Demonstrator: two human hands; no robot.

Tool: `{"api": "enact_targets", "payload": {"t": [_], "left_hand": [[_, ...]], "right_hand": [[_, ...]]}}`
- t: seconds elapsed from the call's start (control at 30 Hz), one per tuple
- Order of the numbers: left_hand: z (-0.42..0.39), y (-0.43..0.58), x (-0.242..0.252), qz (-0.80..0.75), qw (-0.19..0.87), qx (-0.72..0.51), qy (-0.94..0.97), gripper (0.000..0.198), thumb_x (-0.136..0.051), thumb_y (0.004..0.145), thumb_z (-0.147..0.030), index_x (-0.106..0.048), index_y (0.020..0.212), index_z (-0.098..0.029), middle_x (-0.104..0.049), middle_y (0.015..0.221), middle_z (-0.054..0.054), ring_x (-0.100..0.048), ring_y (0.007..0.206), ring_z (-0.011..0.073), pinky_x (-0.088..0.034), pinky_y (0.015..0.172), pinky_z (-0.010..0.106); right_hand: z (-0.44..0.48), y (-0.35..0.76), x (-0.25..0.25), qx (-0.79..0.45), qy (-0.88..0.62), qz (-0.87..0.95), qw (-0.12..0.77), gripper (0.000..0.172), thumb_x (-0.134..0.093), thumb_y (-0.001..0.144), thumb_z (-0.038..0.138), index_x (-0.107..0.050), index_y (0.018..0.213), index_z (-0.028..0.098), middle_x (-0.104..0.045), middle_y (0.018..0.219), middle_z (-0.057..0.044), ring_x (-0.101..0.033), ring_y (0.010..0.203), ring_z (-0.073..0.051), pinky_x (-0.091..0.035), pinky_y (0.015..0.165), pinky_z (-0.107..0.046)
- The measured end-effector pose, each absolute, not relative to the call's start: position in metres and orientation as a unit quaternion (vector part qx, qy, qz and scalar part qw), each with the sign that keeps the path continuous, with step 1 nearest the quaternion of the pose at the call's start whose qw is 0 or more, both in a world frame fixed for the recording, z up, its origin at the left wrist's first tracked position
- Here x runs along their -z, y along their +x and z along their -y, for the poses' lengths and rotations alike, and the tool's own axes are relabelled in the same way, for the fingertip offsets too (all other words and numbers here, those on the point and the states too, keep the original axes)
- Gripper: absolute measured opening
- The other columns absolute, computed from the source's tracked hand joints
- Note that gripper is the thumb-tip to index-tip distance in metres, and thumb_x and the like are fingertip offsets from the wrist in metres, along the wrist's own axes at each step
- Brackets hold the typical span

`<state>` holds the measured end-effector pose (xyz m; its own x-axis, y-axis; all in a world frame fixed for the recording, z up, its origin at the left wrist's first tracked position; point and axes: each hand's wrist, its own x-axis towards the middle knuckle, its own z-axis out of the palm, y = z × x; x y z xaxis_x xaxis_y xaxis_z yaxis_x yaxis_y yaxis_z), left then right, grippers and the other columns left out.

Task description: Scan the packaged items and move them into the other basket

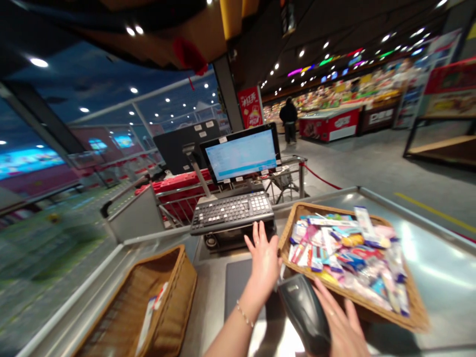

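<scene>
With the left hand [265, 260] spread and the right hand's [342, 322] grip impossible to tell, best steady the near scanner [305, 310] clear of the right basket [359, 296].

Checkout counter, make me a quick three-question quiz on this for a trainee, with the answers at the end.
1. Which holds the heap of wrapped packets: A, the left wicker basket; B, the right wicker basket; C, neither?
2. True or false: the wrist of the left hand wears a bracelet.
3. Fill in: right next to the right hand is a black ____.

Key: 1, B; 2, true; 3, barcode scanner.
</scene>
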<state>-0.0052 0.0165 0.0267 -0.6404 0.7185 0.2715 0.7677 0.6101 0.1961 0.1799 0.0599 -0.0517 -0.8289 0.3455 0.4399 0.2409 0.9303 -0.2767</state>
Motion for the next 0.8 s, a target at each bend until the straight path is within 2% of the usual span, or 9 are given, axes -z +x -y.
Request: {"api": "enact_targets", "payload": {"t": [0.13, 0.37, 0.57, 0.8], "left_hand": [[-0.019, -0.003, -0.028, 0.89, 0.078, 0.149, -0.423, 0.045, -0.074, 0.069, -0.02, -0.061, 0.112, -0.024, -0.017, 0.159, 0.016, -0.007, 0.148, 0.0373, -0.012, 0.109, 0.072], [-0.024, 0.001, -0.029, 0.884, 0.074, 0.145, -0.438, 0.045, -0.069, 0.072, -0.021, -0.06, 0.116, -0.024, -0.019, 0.158, 0.017, -0.009, 0.148, 0.0369, -0.011, 0.111, 0.07], [-0.032, 0.004, -0.027, 0.879, 0.068, 0.139, -0.452, 0.05, -0.069, 0.072, -0.022, -0.059, 0.121, -0.023, -0.023, 0.157, 0.018, -0.012, 0.147, 0.0375, -0.013, 0.111, 0.07], [-0.044, 0.005, -0.024, 0.872, 0.067, 0.125, -0.469, 0.032, -0.064, 0.079, -0.031, -0.065, 0.108, -0.019, -0.026, 0.155, 0.02, -0.013, 0.147, 0.0378, -0.014, 0.111, 0.069]], "right_hand": [[-0.066, 0.184, 0.056, -0.092, -0.131, 0.961, 0.227, 0.068, -0.049, 0.071, 0.022, -0.046, 0.139, 0.013, -0.05, 0.142, -0.018, -0.042, 0.134, -0.039, -0.036, 0.1, -0.069], [-0.069, 0.187, 0.058, -0.104, -0.144, 0.959, 0.222, 0.072, -0.05, 0.073, 0.025, -0.04, 0.143, 0.01, -0.046, 0.145, -0.019, -0.037, 0.138, -0.037, -0.029, 0.107, -0.07], [-0.073, 0.19, 0.059, -0.097, -0.147, 0.954, 0.242, 0.071, -0.051, 0.073, 0.024, -0.041, 0.142, 0.008, -0.048, 0.143, -0.019, -0.04, 0.136, -0.039, -0.031, 0.105, -0.07], [-0.076, 0.194, 0.057, -0.069, -0.161, 0.955, 0.241, 0.07, -0.049, 0.072, 0.021, -0.043, 0.139, 0.005, -0.048, 0.143, -0.019, -0.04, 0.136, -0.036, -0.03, 0.108, -0.067]]}}
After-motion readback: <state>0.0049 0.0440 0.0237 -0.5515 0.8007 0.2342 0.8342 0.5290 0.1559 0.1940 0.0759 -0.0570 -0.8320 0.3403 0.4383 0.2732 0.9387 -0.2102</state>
